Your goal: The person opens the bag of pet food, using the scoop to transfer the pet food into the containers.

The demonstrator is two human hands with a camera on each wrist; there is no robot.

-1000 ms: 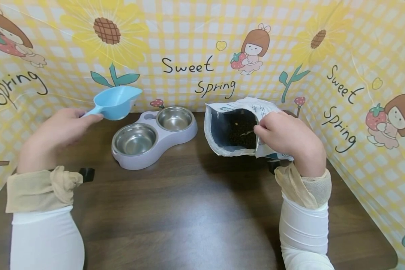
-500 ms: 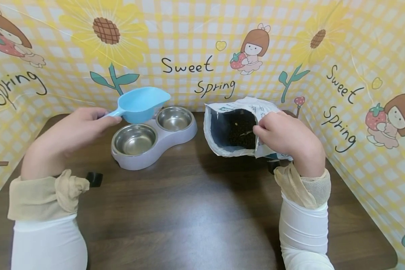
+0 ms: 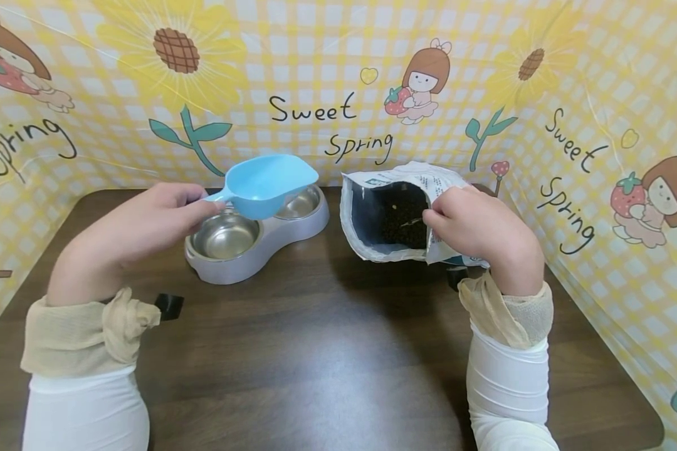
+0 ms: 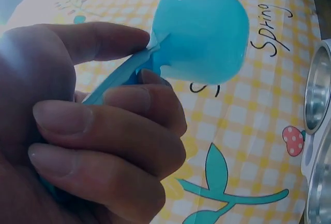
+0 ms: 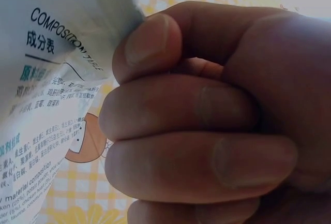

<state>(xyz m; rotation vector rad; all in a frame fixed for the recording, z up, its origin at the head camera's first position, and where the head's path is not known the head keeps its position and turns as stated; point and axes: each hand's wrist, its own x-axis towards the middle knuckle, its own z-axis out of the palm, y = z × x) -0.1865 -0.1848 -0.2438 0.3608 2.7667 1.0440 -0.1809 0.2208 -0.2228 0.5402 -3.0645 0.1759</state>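
Note:
My left hand [image 3: 141, 216] grips the handle of a light blue scoop [image 3: 271, 181], its fingers curled round it in the left wrist view. The scoop hangs over the back of a pale lilac double pet bowl stand [image 3: 271, 241] and partly hides the farther steel bowl [image 3: 304, 203]. Below the hand is the nearer steel bowl [image 3: 225, 237], bare metal inside. My right hand [image 3: 474, 222] pinches the edge of a white pet food bag [image 3: 355, 225], whose open mouth faces left and toward me. Dark brown kibble [image 3: 403, 216] shows inside the bag. Printed ingredient text [image 5: 51, 105] fills its side in the right wrist view.
A dark wood table [image 3: 316, 351] bears the bowls and bag. Behind and to the right stands a yellow checked cloth backdrop [image 3: 316, 56] with sunflowers and cartoon figures, close behind the scoop and bag. A black piece [image 3: 169, 305] juts from the left wrist band.
My left hand has carried the scoop to the right and slightly down, from left of the bowl stand to above it. The right hand and the bag have stayed in place.

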